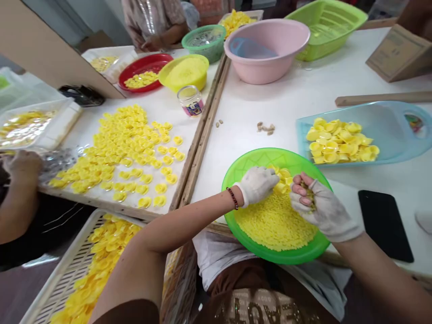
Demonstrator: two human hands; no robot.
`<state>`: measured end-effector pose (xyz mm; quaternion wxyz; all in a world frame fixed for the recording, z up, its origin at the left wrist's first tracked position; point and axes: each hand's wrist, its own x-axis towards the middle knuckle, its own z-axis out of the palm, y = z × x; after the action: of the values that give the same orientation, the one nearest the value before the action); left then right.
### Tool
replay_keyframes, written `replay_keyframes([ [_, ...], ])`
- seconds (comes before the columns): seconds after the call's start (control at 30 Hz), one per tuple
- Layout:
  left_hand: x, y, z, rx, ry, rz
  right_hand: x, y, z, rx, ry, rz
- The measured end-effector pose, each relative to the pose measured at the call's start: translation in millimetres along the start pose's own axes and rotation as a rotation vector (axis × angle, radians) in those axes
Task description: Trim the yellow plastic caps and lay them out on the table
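A green basin [286, 256] at the table's front edge holds small yellow grains [275, 225] and a few yellow cups [283, 179] at its far side. My left hand [259, 184], in a white glove, reaches over the basin's left part, its fingertips at the yellow cups; whether they pinch one is hidden. Over the right part is my right hand [317, 202], gloved with bare fingertips, palm up and fingers curled round some brownish-green nuts [308, 195]. Behind it, a blue scoop tray [388, 135] holds more yellow cups [340, 141].
A black phone [384, 225] lies at the right. Loose nuts [266, 128], a pink basin [266, 54] and a clear jar [191, 101] stand farther back. Many filled yellow cups [124, 139] cover the left table, near another person's hand [23, 164]. A white crate [57, 274] is below.
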<state>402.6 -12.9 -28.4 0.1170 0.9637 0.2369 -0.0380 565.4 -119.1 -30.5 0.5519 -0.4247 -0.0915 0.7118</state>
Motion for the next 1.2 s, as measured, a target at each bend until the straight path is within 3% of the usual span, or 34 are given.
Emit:
replay_keyframes([
  [0.1,-11,-3,-3.3,-0.009,0.07,-0.069,3,1,0,-0.04,0.011,0.004],
  [0.17,-23,-4,-5.3,-0.135,0.167,-0.147,1,2,5,-0.05,0.008,-0.031],
  [0.27,-42,-6,-4.5,-0.695,0.261,-0.332,-2,1,18,-0.038,-0.024,-0.121],
  [0.37,-53,-2,0.5,-1.321,0.133,-0.464,0,-4,36,-0.035,-0.045,-0.235],
  [0.47,-55,9,4.9,-1.603,0.041,-0.525,4,-5,53,-0.037,-0.041,-0.358],
  [0.73,-48,19,6.3,-1.668,0.042,-0.522,8,5,64,-0.055,-0.017,-0.498],
  [1.2,-49,17,5.2,-1.799,0.032,-0.593,5,-4,48,-0.003,-0.009,-0.41],
])
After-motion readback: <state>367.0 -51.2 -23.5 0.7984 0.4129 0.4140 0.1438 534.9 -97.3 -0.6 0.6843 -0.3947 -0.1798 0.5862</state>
